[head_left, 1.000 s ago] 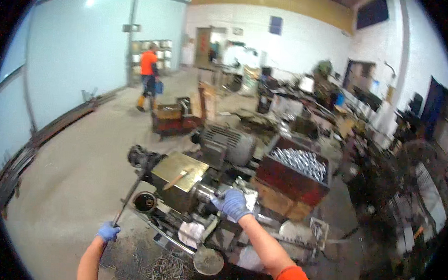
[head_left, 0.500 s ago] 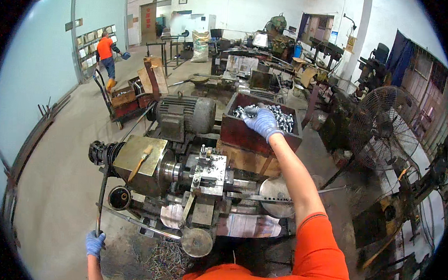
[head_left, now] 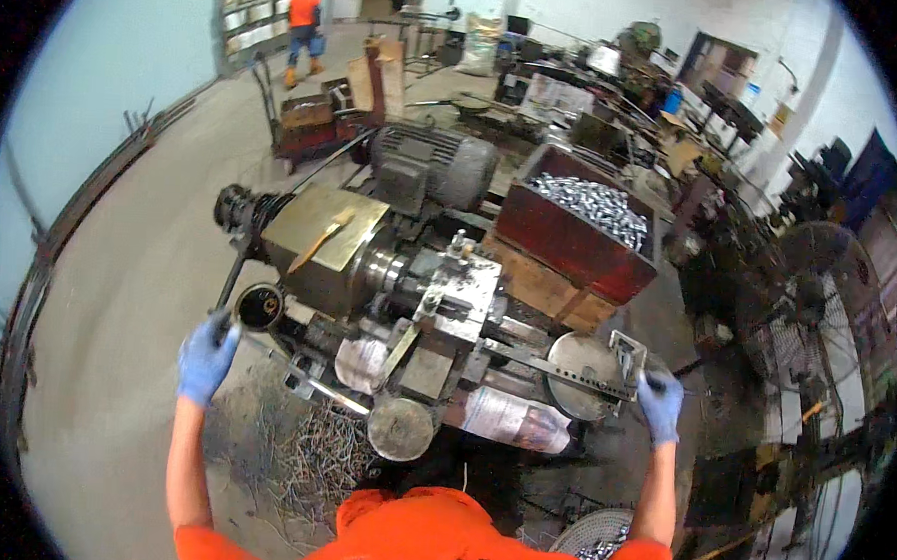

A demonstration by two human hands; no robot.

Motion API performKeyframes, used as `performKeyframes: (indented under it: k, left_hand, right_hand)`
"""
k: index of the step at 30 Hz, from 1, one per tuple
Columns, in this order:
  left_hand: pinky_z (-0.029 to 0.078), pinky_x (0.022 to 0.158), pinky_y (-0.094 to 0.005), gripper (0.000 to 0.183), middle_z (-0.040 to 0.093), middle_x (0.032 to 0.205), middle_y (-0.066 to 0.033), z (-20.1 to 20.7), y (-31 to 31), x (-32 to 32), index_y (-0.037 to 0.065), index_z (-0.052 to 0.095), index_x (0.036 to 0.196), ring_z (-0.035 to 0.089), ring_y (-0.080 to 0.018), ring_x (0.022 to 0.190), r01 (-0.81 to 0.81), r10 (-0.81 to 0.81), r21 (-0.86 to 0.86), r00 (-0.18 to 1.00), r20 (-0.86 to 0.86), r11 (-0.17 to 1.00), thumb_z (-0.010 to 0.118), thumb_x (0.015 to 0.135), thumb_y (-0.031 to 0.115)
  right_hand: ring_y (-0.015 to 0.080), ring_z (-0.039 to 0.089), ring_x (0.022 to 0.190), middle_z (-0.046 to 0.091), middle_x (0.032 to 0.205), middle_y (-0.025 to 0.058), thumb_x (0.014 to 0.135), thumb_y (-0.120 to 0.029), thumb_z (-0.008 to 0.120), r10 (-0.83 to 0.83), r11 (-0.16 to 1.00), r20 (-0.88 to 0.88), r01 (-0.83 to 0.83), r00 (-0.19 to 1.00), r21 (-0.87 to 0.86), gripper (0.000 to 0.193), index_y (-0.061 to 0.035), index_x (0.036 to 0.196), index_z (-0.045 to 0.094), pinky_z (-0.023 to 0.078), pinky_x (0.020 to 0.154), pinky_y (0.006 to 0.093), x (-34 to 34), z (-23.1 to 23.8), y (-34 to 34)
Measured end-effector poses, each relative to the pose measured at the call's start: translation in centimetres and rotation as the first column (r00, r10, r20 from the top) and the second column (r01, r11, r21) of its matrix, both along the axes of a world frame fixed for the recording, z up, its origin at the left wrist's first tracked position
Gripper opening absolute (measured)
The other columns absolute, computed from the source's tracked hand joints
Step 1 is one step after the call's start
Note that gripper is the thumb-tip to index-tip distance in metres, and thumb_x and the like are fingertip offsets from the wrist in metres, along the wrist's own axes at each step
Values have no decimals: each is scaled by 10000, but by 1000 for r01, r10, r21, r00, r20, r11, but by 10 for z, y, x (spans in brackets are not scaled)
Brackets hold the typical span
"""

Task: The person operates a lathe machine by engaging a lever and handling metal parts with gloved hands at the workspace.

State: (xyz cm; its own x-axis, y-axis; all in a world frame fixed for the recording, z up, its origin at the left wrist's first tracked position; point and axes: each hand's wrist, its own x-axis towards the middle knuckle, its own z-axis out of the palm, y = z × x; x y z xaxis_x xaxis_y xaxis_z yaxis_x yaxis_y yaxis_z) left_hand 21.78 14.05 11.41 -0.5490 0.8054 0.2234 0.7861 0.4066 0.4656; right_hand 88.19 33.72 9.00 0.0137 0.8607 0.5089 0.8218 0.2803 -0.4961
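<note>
My left hand (head_left: pixel 207 362), in a blue glove, is closed round the lower end of a long dark lever (head_left: pixel 233 276) on the left of a small lathe-like machine. At the machine's right end, my gloved right hand (head_left: pixel 659 405) is curled beside a metal bracket (head_left: pixel 628 356) on a perforated bar (head_left: pixel 555 369). What its fingers grip is partly hidden. Between my hands are the metal clamping block (head_left: pixel 465 293) and the shiny spindle (head_left: pixel 383 270). A wooden-handled brush (head_left: pixel 320 242) lies on the brass-coloured housing cover (head_left: pixel 346 215).
Behind the machine, a dark red box (head_left: pixel 571 235) of small shiny metal parts (head_left: pixel 594 208) rests on a wooden crate. Beside it sits an electric motor (head_left: pixel 428 167). A large fan (head_left: pixel 813 296) stands right. Metal shavings (head_left: pixel 326 450) litter the floor. Another person (head_left: pixel 304 33) stands far left.
My right hand has left the box of metal parts and come down to the bracket at the machine's right end. My left hand and the lever have risen closer to the machine. The view has tilted.
</note>
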Motion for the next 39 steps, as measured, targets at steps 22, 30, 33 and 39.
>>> performKeyframes:
  k: [22, 30, 33, 39]
  left_hand:
    - [490, 655, -394, 275, 641, 782, -178, 4, 103, 138, 53, 657, 998, 629, -327, 724, 429, -449, 356, 893, -28, 830, 554, 855, 264]
    - [483, 634, -414, 267, 633, 744, -166, -46, 157, 151, 67, 664, 964, 615, -322, 683, 408, -400, 402, 910, -108, 820, 527, 863, 274]
    - [477, 629, -432, 246, 629, 726, -150, -45, 150, 153, 86, 653, 917, 614, -322, 683, 435, -401, 217, 898, -184, 874, 507, 864, 277]
    - [482, 646, -425, 245, 641, 758, -150, -38, 125, 137, 101, 657, 927, 620, -323, 711, 410, -390, 151, 909, -147, 899, 509, 866, 286]
  right_hand:
    - [142, 608, 709, 661, 777, 90, 736, -91, 722, 116, 962, -277, -178, 954, -209, 134, 12, 806, 673, 480, 683, 270, -48, -55, -90]
    - [153, 623, 759, 676, 837, 91, 736, -71, 713, 70, 951, -244, -139, 967, -275, 115, 2, 818, 676, 484, 726, 270, -50, -64, -95]
    - [158, 625, 758, 676, 833, 93, 733, -77, 718, 39, 951, -271, -119, 962, -287, 119, 0, 813, 676, 488, 722, 277, -48, -67, -100]
    - [158, 624, 731, 675, 808, 104, 732, -100, 731, 43, 953, -310, -132, 950, -272, 142, 2, 814, 678, 490, 690, 284, -50, -64, -106]
